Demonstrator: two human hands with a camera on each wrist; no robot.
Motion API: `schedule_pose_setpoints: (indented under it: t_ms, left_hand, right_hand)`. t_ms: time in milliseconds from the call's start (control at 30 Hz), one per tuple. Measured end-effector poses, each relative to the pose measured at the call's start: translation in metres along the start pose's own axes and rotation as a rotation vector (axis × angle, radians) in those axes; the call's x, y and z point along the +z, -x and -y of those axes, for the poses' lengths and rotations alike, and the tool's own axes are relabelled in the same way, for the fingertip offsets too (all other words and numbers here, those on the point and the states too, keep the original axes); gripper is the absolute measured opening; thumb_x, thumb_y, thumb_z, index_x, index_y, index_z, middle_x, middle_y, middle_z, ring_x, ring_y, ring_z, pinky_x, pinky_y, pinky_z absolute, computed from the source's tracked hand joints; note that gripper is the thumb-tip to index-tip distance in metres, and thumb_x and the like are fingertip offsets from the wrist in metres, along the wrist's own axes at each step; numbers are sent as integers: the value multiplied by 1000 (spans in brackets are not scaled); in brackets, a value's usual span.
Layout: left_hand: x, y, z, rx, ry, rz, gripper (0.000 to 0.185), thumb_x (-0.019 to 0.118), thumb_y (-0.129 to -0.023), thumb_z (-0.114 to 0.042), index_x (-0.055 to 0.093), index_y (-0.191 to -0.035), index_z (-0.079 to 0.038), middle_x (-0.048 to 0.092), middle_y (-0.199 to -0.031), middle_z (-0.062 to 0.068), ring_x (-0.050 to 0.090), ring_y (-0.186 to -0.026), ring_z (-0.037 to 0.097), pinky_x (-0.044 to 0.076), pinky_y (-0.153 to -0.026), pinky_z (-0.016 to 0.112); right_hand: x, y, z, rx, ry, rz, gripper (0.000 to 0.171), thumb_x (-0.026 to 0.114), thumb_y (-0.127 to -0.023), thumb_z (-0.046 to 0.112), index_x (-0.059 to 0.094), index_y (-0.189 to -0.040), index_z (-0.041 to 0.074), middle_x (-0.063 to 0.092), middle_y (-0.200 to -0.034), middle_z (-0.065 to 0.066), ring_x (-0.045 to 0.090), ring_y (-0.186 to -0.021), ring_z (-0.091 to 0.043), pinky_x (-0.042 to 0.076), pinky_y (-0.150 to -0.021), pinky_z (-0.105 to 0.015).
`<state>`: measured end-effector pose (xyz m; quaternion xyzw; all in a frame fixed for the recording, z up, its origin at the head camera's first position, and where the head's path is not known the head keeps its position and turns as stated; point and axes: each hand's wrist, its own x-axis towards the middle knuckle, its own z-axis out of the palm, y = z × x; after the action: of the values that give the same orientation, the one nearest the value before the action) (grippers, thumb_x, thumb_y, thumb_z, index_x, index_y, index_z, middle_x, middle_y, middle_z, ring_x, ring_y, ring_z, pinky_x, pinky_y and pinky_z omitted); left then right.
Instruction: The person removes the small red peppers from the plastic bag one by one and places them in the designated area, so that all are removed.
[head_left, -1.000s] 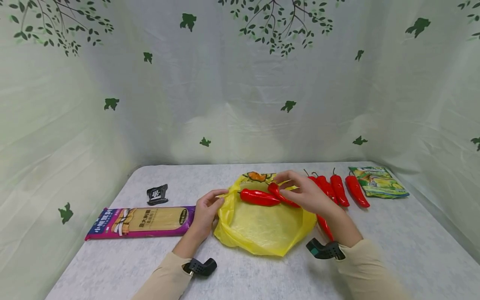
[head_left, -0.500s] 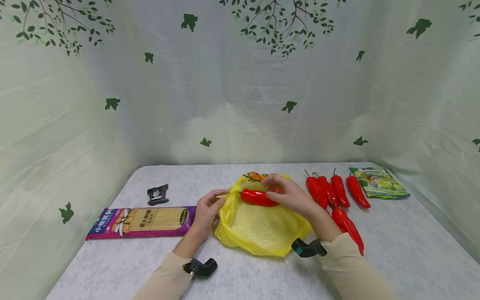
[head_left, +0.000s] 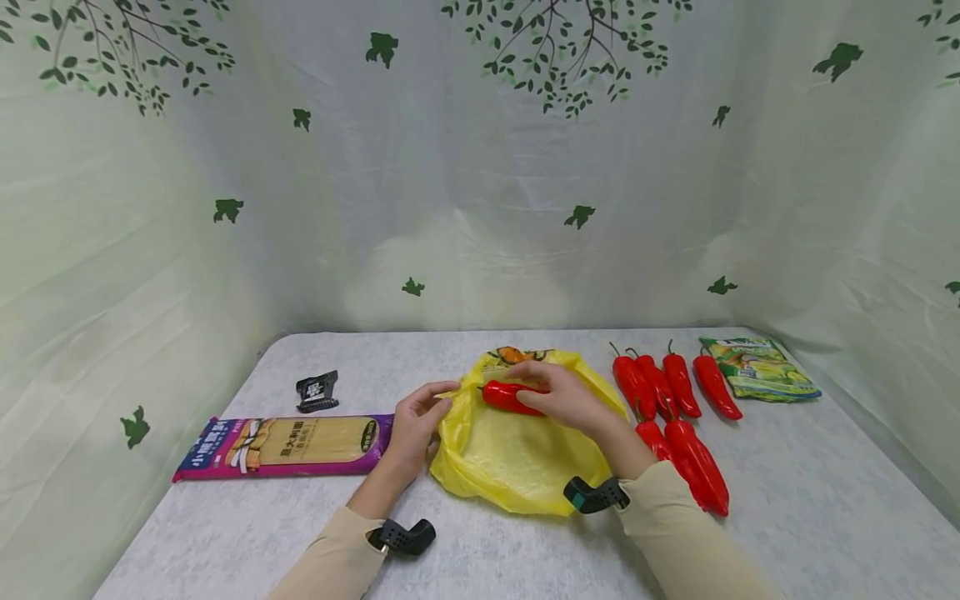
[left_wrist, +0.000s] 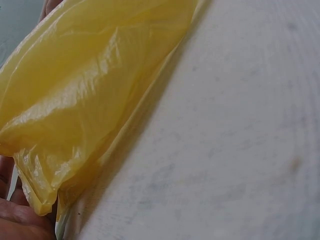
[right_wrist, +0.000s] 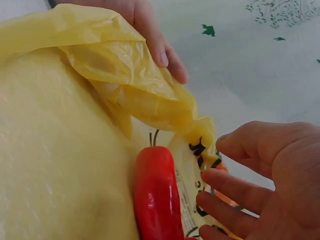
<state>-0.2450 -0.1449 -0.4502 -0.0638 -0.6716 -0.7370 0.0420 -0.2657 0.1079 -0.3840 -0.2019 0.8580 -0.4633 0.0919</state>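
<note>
A yellow plastic bag (head_left: 510,458) lies open on the table. My left hand (head_left: 416,421) pinches its left rim and holds the mouth up; in the right wrist view those fingers (right_wrist: 152,35) show behind the yellow bag (right_wrist: 50,150). A red pepper (head_left: 504,395) lies in the bag's mouth. My right hand (head_left: 558,396) hovers over the pepper inside the opening. In the right wrist view the right hand (right_wrist: 270,170) has relaxed fingers beside the red pepper (right_wrist: 155,200) and grips nothing. The left wrist view shows mostly the bag (left_wrist: 90,90) on the cloth.
Several more red peppers (head_left: 678,385) lie in a row right of the bag, two (head_left: 697,454) nearer my right forearm. A green snack packet (head_left: 757,367) is at the far right. A long noodle packet (head_left: 285,442) and a small black packet (head_left: 317,390) lie left.
My right hand carried a second red pepper leftward into the bag's mouth and now sits lower over it with loose fingers. The left hand has kept its hold on the rim.
</note>
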Motion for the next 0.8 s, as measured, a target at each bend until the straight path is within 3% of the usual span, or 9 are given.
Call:
schedule_pose_setpoints:
  t_ms: [333,667,800]
  left_hand:
    - [0,1,0,2,8,14,29,55,-99,-6,64,-125,2,64,-102,8,64,-81,11,58,-67,23]
    - [1,0,0,4,7,13,29,56,-99,-7,63,-126,2,64,-101,8,64,-81,11,58,-66,23]
    - [-1,-1,0,-9,9,8,29,57,-99,-8,64,-126,1,65,-99,5,64,-81,11,58,-67,23]
  right_hand:
    - [9,-5,-9,-3,59,14,44,63,-97,18,58,-141,20,58,-145,-2,50,-135,-26,42,-114,-50]
    - [11,-6,-9,10,124,25,43,65,-96,19,60,-139,25,58,-144,1,50,-134,-24,38,-116,-50]
    - [13,-7,-8,32,172,19,40,65,-96,19,63,-136,24,62,-139,1,56,-124,-23,47,-108,-46]
